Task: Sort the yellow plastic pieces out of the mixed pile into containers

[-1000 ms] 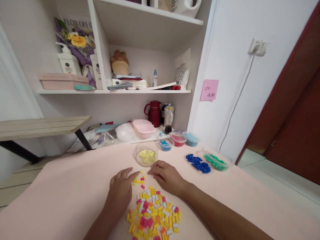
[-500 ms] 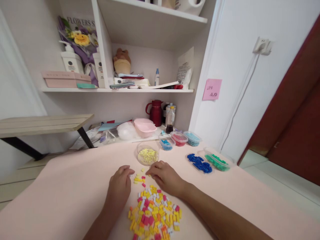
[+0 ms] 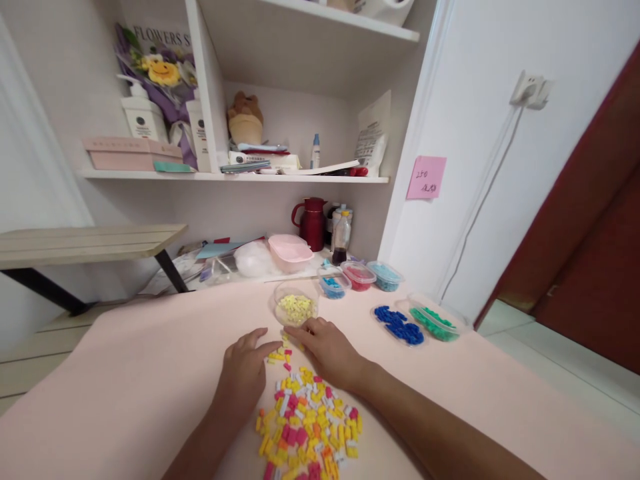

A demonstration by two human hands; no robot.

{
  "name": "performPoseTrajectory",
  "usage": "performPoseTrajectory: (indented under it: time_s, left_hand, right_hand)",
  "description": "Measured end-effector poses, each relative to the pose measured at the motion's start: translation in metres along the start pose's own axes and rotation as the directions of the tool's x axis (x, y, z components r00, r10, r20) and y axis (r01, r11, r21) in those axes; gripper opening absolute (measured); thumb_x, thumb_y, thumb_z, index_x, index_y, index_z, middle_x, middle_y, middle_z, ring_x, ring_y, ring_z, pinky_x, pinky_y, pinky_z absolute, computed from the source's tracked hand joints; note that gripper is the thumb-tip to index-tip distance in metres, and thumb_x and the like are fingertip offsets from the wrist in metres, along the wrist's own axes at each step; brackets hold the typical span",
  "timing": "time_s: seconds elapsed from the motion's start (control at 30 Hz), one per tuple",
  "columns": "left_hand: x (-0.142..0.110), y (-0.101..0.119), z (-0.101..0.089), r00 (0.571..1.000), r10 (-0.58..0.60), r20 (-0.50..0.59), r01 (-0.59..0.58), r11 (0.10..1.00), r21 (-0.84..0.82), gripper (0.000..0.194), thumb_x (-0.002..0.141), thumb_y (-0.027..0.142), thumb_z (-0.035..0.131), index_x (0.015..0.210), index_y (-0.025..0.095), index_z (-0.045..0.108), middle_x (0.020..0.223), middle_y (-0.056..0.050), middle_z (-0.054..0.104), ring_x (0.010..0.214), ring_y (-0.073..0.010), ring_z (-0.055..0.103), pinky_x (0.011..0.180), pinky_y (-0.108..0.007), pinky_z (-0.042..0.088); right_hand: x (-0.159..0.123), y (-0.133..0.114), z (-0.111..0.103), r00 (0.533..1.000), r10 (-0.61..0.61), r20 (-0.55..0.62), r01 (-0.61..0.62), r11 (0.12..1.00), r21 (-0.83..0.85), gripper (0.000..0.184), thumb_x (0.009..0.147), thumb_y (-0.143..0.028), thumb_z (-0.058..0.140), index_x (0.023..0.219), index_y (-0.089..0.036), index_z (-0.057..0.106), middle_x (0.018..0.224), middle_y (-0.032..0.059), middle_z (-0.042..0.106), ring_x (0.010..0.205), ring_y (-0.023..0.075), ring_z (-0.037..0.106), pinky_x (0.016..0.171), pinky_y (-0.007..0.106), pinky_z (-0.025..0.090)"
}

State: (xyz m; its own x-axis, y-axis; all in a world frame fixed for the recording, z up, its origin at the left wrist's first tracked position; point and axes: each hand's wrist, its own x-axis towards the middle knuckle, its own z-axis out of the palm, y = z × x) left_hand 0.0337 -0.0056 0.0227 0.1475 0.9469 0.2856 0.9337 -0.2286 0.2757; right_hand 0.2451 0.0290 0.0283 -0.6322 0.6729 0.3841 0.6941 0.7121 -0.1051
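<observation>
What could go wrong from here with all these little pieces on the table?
The right hand is close to the clear round container of pale yellow pieces, so it might bump it and spill some. The small cluster by the left hand lies just beyond the large mixed pile; a stray brush could mix them.

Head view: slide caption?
Bare left hand and right hand flank a few small yellow and pink plastic bricks near a round, clear tub of pale-yellow pieces.

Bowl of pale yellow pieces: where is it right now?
In the head view, the bowl sits slightly left of centre on the pink table, just beyond the right hand.
</observation>
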Motion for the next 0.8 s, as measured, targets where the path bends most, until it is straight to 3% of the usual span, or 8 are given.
performPoseTrajectory:
  time_s: [0.17,0.33,0.57,0.8]
  left_hand:
    - [-0.001,0.0,0.003,1.0,0.007,-0.004,-0.007,1.0,0.023,0.065,0.076,-0.002,0.037,0.119,0.037,0.066,0.136,-0.004,0.058,0.128,-0.0225,0.05,0.105,-0.046,0.036]
    - [0.001,0.0,0.003,0.999,-0.004,-0.037,0.003,1.0,-0.008,0.051,0.083,0.006,0.038,0.12,0.028,0.066,0.133,-0.007,0.061,0.124,-0.0231,0.053,0.104,-0.046,0.04]
    - [0.004,-0.002,0.0,0.997,0.004,-0.074,-0.008,0.998,-0.055,0.048,0.082,0.005,0.039,0.108,0.026,0.072,0.129,-0.007,0.062,0.119,-0.0229,0.058,0.102,-0.043,0.044]
    - [0.001,0.003,-0.004,1.0,0.008,0.004,-0.008,0.998,-0.059,0.053,0.079,0.002,0.039,0.107,0.032,0.073,0.135,-0.006,0.058,0.124,-0.0234,0.053,0.105,-0.045,0.041]
  right_hand:
    - [0.01,-0.011,-0.002,0.998,0.028,0.057,-0.022,0.993,-0.113,0.039,0.092,-0.019,0.05,0.13,-0.027,0.053,0.103,0.0096,0.059,0.095,0.0249,0.052,0.076,0.034,0.039]
    - [0.001,0.0,-0.001,1.0,0.013,0.013,-0.014,0.997,0.075,0.027,0.093,-0.019,0.05,0.116,-0.026,0.063,0.103,0.0077,0.06,0.097,0.0217,0.053,0.082,0.034,0.041]
    - [-0.008,0.011,-0.007,0.999,0.038,-0.014,-0.031,0.936,0.349,0.031,0.085,-0.01,0.055,0.111,-0.023,0.065,0.106,0.0072,0.061,0.101,0.0203,0.056,0.092,0.035,0.044]
    - [-0.011,0.026,-0.017,0.983,0.16,0.093,-0.185,0.852,0.489,0.033,0.077,-0.015,0.068,0.109,-0.022,0.068,0.101,0.006,0.06,0.084,0.0167,0.059,0.08,0.03,0.05]
